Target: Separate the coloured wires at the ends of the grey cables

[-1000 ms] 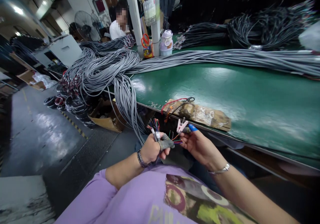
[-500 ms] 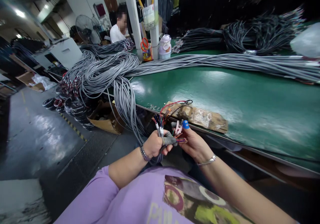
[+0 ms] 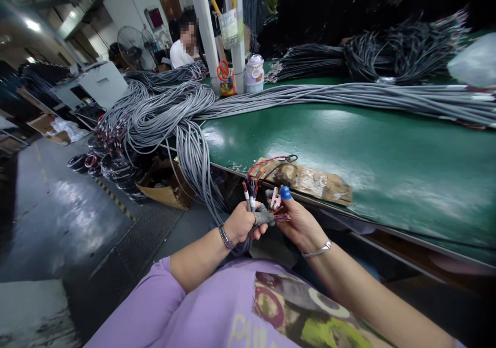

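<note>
My left hand (image 3: 248,221) is closed around grey cables (image 3: 248,201), whose white-banded ends stick up with thin coloured wires fanned out. Grey covering wraps some of its fingers. Close beside it, my right hand (image 3: 300,224) wears a blue cover on the thumb. A small pale pink clip-like piece (image 3: 275,199) sits between that thumb and a grey-covered fingertip; its exact kind is unclear. More coloured wires (image 3: 281,217) with bare copper ends lie between the two hands, touching the right palm side. Some fingers of the right hand are hidden.
A taped wooden block (image 3: 320,183) with red and black leads lies at the edge of the green table (image 3: 349,136). Grey cable bundles (image 3: 166,105) hang over its left end. A cardboard box (image 3: 165,182) is below. A person (image 3: 184,48) sits behind the posts.
Both hands keep their holds, almost in place. The upright cable ends have shifted slightly to the right, and the camera view has moved a little.
</note>
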Motion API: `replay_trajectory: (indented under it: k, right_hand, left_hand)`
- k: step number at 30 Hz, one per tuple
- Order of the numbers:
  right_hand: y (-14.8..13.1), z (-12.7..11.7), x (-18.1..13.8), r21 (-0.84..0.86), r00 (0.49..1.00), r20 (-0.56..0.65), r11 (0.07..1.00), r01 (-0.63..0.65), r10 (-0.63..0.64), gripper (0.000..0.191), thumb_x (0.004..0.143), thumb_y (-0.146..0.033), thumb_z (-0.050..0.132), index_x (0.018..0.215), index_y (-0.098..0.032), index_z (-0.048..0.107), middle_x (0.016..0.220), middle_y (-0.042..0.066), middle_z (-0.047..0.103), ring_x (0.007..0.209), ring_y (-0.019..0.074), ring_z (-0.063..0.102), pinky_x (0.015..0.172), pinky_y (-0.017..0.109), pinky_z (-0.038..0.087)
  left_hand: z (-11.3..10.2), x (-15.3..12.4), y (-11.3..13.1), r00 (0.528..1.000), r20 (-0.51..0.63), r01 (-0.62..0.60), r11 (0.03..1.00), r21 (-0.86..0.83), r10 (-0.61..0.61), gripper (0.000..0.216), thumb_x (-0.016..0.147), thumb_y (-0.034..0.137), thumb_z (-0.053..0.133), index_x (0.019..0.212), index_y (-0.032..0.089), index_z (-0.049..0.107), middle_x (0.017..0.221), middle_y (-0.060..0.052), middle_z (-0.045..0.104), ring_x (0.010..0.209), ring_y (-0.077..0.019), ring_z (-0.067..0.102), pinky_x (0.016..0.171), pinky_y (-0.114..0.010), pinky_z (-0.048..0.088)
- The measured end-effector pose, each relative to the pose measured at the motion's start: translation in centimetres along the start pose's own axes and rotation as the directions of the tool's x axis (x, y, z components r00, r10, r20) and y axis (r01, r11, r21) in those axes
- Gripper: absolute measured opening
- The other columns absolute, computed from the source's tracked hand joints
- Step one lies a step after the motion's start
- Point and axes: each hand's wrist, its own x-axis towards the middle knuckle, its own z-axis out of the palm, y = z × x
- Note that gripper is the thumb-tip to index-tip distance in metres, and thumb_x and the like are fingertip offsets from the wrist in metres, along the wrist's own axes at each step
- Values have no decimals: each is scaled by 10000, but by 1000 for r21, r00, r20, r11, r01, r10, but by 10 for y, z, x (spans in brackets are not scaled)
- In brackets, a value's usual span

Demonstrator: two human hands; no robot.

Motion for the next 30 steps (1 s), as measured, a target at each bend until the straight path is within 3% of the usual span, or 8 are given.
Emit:
replay_trajectory:
  k: [6,13,17,21,26,30]
  right_hand:
    - [0,0,0,-23,1000,20,1000,-11,11,452,599,-619,769,643,-178,678,589,11,657,540,132,547,522,256,431]
    - [-6,-12,-7,-74,986,154,996,-55,66,475,751,-670,603,801,-208,702,665,16,642,581,131,542,523,241,433]
    - [-9,-16,-14,-89,976,175,989,-119,133,506,742,-687,597,853,-206,711,769,35,659,615,126,549,543,235,456]
    - [-7,-19,-26,-275,951,214,948,-161,223,491,642,-642,726,819,-185,699,756,31,639,614,124,530,574,252,459]
    - [0,-18,-38,-514,971,219,857,33,94,374,621,-481,814,785,-178,669,681,-3,593,594,109,469,537,235,383]
    - [0,-14,-40,-593,977,211,794,135,-9,330,570,-424,847,671,-186,642,605,-12,575,562,117,446,519,244,346]
  left_hand:
    - [2,-2,2,1000,-21,-8,1000,-21,7,394,602,474,755,605,131,562,420,23,529,270,-63,404,278,-180,260]
    - [2,-18,2,999,-32,-24,998,-55,22,337,612,420,747,607,139,563,424,20,541,270,-67,409,274,-174,243]
    - [3,-30,-5,997,-66,-31,999,-40,28,333,634,422,739,624,138,564,440,18,552,279,-67,422,282,-172,257]
    - [5,-37,-13,985,-161,-64,997,-34,58,348,664,443,724,639,150,536,466,19,567,295,-69,442,297,-171,282]
    - [5,-36,-20,984,-153,-93,996,11,93,343,693,441,705,635,151,533,475,22,564,317,-72,463,312,-173,313]
    - [6,-36,-22,989,-118,-83,996,35,86,346,699,449,699,636,161,517,475,31,559,319,-74,464,316,-176,322]
